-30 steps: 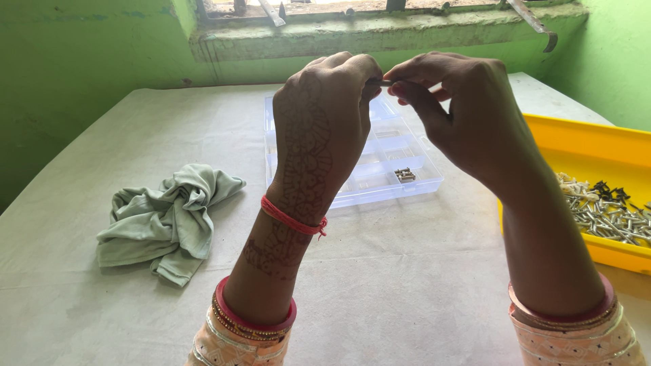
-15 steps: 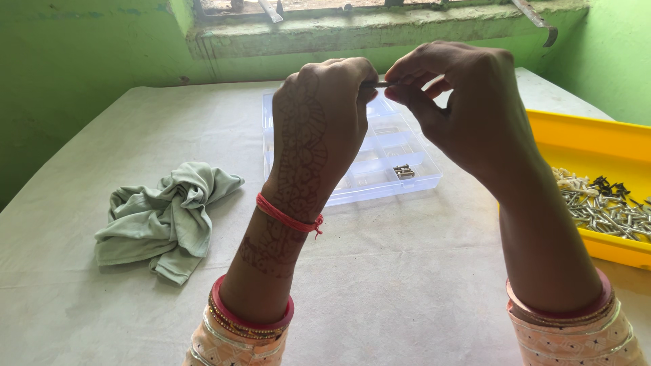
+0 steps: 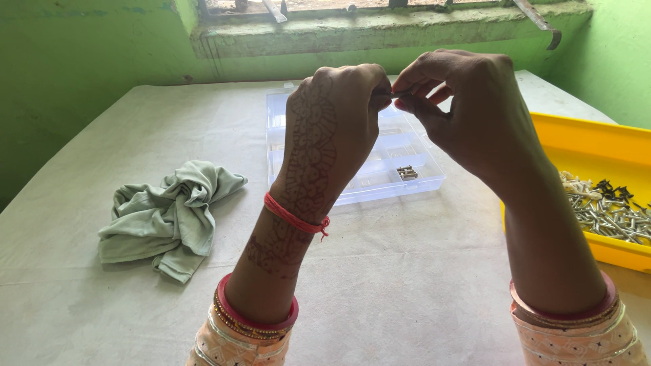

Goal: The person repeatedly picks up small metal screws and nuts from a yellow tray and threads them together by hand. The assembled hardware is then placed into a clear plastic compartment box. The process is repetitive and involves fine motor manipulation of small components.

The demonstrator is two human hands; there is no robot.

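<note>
Both my hands are raised above the table, fingertips meeting over a clear plastic compartment box (image 3: 413, 179). My left hand (image 3: 332, 135) and my right hand (image 3: 468, 115) pinch a small thin metal piece (image 3: 400, 93), probably a screw, between them. Most of the piece is hidden by my fingers. One compartment of the box holds a few small metal parts (image 3: 407, 172).
A yellow tray (image 3: 603, 146) with several screws and dark fasteners (image 3: 610, 210) stands at the right. A crumpled pale green cloth (image 3: 169, 217) lies at the left on the grey-covered table (image 3: 407, 291). Green walls and a window ledge (image 3: 380, 27) lie behind.
My hands have stayed together at the same height, the fingers shifting slightly around the small piece. Nothing else has moved.
</note>
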